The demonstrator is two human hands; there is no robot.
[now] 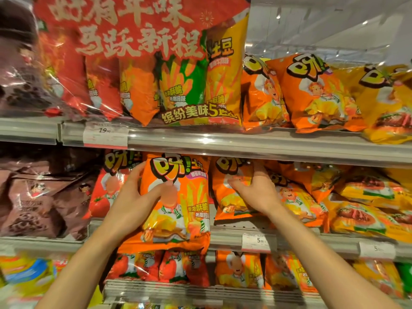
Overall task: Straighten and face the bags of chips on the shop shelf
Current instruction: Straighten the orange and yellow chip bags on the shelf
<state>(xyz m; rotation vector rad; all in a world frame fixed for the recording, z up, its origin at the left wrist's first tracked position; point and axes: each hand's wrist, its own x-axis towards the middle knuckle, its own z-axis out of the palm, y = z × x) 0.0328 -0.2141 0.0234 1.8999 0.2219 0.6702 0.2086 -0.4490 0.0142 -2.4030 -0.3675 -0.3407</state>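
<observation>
Here, mid-frame, the left hand (136,192) grips the glossy orange foil chip bag (176,201) upright, likely to face it; the right hand (254,192) grasps the neighbouring orange foil bag (231,197).

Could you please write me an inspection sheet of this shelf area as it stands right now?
Surface: middle shelf, metal edge with price tag.
Job's things: orange chip bag upright, facing out, hanging over the shelf edge; second orange bag beside it, set further back.
Clutter: orange and yellow bags at right lying tilted, overlapping.
Grippers: left hand grips the front bag's left edge; right hand holds the second bag.
Cables: nothing seen.
Surroundings: multipack on upper shelf; brown bags at left.
</observation>
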